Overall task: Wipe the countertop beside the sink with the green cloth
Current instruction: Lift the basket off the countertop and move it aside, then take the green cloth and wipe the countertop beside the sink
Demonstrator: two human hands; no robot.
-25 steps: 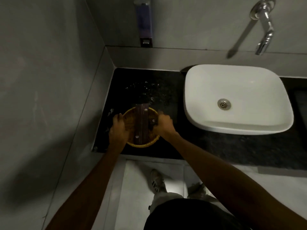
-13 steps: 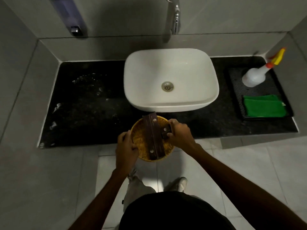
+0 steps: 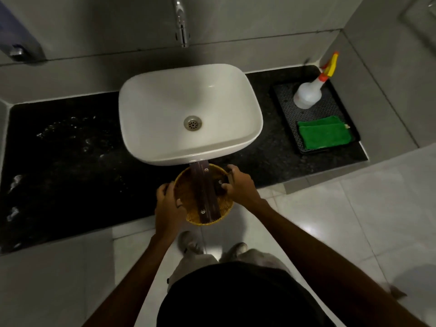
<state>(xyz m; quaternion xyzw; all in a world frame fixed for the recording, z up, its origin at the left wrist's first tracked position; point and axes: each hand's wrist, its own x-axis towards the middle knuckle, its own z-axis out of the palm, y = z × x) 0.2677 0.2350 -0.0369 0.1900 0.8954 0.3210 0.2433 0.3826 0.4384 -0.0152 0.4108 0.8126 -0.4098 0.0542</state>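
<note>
Cloth (image 3: 324,133), green, folded, lies flat at the near end of a black tray (image 3: 286,103) on the right side of the counter (image 3: 70,185), well apart from both hands. Spray bottle (image 3: 306,96) w/ red-yellow trigger stands at the tray's far end, just behind the cloth, not touching it. White sink (image 3: 188,112) sits mid-counter betw. tray and the left stretch of dark stone; tap (image 3: 182,29) juts from the wall above it. Left stretch is spotted w/ water droplets and whitish smears.

Basket (image 3: 204,194), round, woven, yellow, w/ a dark brown strap across it, is held right in front of the sink at the counter's front edge, its far rim just under the basin lip. Left hand (image 3: 168,208) grips the left rim, fingers curled around it, thumb on the edge. Right hand (image 3: 238,185) clamps the right side, fingers wrapped over the rim near the strap. Can't tell if the basket rests on the counter or is held clear of it.
</note>
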